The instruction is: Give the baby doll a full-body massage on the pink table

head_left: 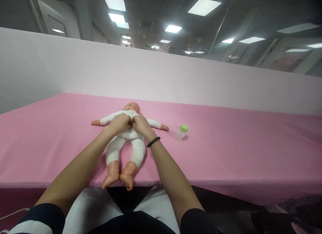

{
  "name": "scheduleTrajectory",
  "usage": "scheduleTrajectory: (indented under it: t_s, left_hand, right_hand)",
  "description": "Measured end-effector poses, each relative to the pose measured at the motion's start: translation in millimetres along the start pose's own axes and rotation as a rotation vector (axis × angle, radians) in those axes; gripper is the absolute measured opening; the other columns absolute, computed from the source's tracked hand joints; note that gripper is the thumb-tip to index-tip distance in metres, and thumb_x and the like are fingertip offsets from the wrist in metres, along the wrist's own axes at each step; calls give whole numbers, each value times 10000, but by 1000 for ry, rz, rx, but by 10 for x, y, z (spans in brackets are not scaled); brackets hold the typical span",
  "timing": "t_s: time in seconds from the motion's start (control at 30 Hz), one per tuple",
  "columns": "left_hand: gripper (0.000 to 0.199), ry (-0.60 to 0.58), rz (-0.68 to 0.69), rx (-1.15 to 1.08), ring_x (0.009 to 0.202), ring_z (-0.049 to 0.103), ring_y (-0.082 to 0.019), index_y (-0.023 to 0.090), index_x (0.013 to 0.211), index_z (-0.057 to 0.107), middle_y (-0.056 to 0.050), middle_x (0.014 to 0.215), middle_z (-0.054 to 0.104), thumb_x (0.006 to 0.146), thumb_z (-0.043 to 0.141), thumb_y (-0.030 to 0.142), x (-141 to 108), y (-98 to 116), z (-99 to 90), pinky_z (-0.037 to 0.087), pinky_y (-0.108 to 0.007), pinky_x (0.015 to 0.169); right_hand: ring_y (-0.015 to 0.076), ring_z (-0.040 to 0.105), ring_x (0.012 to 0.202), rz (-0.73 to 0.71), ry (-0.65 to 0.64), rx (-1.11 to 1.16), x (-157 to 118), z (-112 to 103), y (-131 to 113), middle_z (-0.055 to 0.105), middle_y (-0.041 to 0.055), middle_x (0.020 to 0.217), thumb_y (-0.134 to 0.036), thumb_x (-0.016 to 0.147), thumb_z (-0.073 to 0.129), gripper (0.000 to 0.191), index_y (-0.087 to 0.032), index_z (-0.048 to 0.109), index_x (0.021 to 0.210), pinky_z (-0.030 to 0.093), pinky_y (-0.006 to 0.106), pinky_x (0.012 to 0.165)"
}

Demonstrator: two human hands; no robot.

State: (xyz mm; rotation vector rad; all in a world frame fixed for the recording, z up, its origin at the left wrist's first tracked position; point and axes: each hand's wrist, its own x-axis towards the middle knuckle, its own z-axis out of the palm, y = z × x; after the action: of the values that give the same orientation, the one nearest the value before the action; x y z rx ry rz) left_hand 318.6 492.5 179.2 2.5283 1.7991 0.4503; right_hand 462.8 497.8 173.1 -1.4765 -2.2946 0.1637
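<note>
A baby doll [138,146] lies on its back, its head away from me and its arms spread to the sides. Its torso and limbs are white; the head, hands and feet are skin-coloured plastic. On the left side of its chest rests my left hand [121,123], fingers curled closed. My right hand [141,125], also closed, meets it at the middle of the chest, with a dark beaded bracelet [153,142] round the wrist. Whatever the fingertips pinch, if anything, is hidden. To the right of the doll's hand stands a small clear bottle with a green cap [182,132].
A pink cover [238,150] spreads over the table, and the doll's feet reach its front edge. Behind rises a low white wall [176,79], with glass above it. My legs are below the front edge.
</note>
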Motion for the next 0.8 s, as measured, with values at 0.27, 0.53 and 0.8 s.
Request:
scheduleTrajectory:
  t_s: [0.27, 0.53, 0.8]
  left_hand:
    - [211, 3, -48, 8, 823, 655, -245, 127, 942, 765, -121, 912, 749, 920, 574, 212, 85, -92, 163, 466, -356, 799]
    - [214, 132, -19, 29, 779, 638, -228, 146, 887, 752, -97, 877, 731, 913, 548, 209, 116, -149, 123, 443, -330, 739]
    - [244, 124, -104, 26, 843, 649, -233, 150, 944, 758, -107, 940, 740, 914, 524, 210, 153, -195, 211, 425, -314, 732]
  right_hand:
    - [214, 642, 879, -15, 28, -45, 72, 189, 16, 740, 121, 980, -53, 901, 455, 334, -151, 763, 989, 458, 307, 793]
    - [216, 627, 950, -80, 171, -13, 162, 286, 138, 718, 108, 1031, -73, 928, 436, 326, -164, 737, 1014, 457, 306, 842]
    - [193, 607, 895, -70, 162, -3, 225, 396, 191, 710, 98, 978, -72, 909, 480, 253, -140, 720, 948, 430, 284, 785]
